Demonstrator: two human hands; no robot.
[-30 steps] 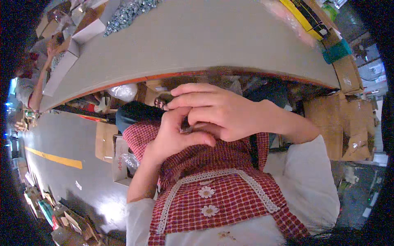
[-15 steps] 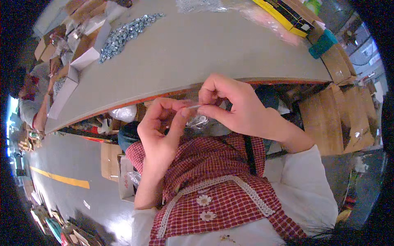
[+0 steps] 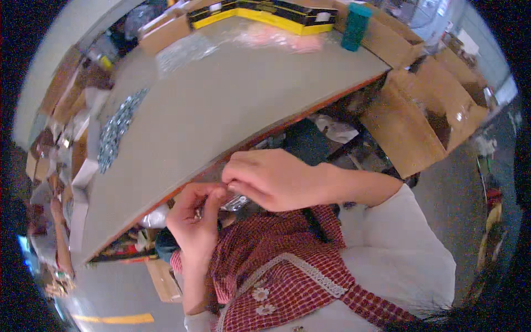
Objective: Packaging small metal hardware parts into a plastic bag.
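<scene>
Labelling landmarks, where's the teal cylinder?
Teal cylinder is upper right in head view, far along the grey tabletop, between the black-yellow box and brown cardboard.

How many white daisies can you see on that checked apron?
2: the upper daisy sits inside the lace trim; the lower daisy is just below it. Folds may hide others.

Downward head-worn fisheye view

The grey table (image 3: 193,105) is scattered with metal pieces (image 3: 119,130), clear plastic (image 3: 185,52), pinkish plastic (image 3: 282,40), black-and-yellow packaging (image 3: 318,21) and a teal container (image 3: 355,26).
</scene>
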